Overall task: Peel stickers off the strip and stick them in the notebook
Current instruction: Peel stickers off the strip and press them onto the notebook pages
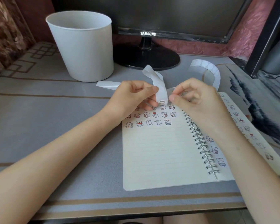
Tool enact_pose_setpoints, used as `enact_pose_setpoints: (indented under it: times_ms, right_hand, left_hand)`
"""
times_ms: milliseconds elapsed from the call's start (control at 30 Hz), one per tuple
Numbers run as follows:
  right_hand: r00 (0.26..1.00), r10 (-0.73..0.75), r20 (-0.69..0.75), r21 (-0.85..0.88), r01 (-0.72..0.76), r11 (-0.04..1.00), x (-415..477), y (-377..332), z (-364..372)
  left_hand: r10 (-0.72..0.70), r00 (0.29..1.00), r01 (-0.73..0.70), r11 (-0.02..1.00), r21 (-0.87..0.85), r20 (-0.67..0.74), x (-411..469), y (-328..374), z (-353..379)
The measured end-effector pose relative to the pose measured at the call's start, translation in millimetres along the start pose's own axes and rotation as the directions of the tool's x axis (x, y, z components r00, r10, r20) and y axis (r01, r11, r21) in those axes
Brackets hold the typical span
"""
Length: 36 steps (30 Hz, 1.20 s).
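An open spiral notebook (160,151) lies on the desk, its left page lined, with several small cartoon stickers (149,122) in rows near the top. A long white backing strip (158,84) curls up over the notebook's top edge. My left hand (132,97) pinches the strip between thumb and fingers. A sticker (162,101) sits at the strip's lower bend. My right hand (194,97) has thumb and forefinger pinched at that sticker's edge. More of the strip (207,67), with blank round spots, loops behind my right hand.
A white bucket (82,46) stands at the back left of the grey desk mat (55,126). A black Samsung monitor (148,33) on a round stand (145,57) is behind the notebook. The right page (233,113) also carries several stickers.
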State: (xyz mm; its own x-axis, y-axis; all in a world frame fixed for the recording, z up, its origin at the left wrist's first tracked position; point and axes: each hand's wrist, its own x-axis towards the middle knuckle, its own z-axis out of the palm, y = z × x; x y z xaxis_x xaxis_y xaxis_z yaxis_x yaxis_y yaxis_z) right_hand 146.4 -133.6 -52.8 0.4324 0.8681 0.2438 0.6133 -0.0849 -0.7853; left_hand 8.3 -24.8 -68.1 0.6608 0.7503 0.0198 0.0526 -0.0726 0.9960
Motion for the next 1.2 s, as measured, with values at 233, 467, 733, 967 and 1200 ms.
enact_pose_setpoints:
  times_ms: [233, 467, 733, 967, 1200]
  right_hand:
    - [0.995, -0.098, 0.003, 0.002, 0.098, 0.995, -0.1, -1.1, 4.1]
    - [0.994, -0.110, -0.019, -0.023, 0.110, 0.994, -1.8, -6.9, 5.9]
    - [0.996, -0.071, -0.060, 0.082, 0.076, 0.994, 1.5, -3.3, 4.4]
    - [0.996, -0.072, -0.054, 0.055, 0.075, 0.996, 0.1, -4.7, 5.8]
    - [0.993, -0.107, -0.046, -0.052, 0.105, 0.993, -2.2, -7.2, 5.2]
  left_hand:
    - [0.032, 0.999, -0.032, 0.999, -0.036, -0.014, 0.0, -1.2, 0.4]
    - [0.052, 0.999, -0.051, 0.997, -0.064, 0.013, -1.1, 1.9, 0.8]
    - [0.050, 0.997, -0.053, 0.998, 0.043, 0.065, -2.1, -1.0, 0.8]
    - [0.092, 0.994, -0.094, 0.995, 0.042, 0.061, -4.2, 1.9, 1.5]
    - [0.083, 0.996, -0.085, 0.994, 0.067, 0.038, -4.6, 2.1, 2.0]
